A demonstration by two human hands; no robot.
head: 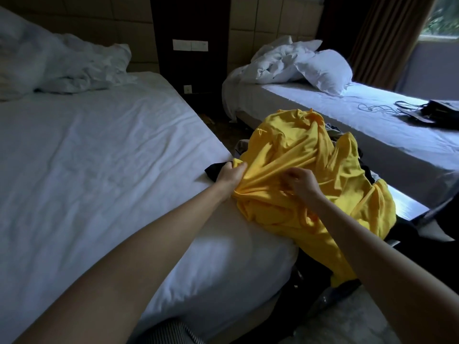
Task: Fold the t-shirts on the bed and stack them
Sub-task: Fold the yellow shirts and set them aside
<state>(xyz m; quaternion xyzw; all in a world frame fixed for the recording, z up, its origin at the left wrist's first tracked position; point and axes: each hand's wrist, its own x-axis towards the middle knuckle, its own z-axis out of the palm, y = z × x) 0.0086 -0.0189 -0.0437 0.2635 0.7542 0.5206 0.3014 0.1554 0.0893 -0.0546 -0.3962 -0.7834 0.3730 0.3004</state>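
Note:
A crumpled yellow t-shirt (pixel 305 167) lies bunched over a pile of clothes at the right edge of the near bed (pixel 87 157). My left hand (pixel 229 175) grips a fold of the yellow cloth at its left side. My right hand (pixel 301 182) pinches the cloth near the middle, fingers curled. A dark garment (pixel 213 170) pokes out under the shirt beside my left hand. More clothes under the shirt are mostly hidden.
A white duvet (pixel 62 63) is heaped at the head of the near bed. The second bed (pixel 372 130) to the right holds a crumpled duvet, a pillow (pixel 325 70), a cable and a dark bag (pixel 432 111). A narrow floor gap separates the beds.

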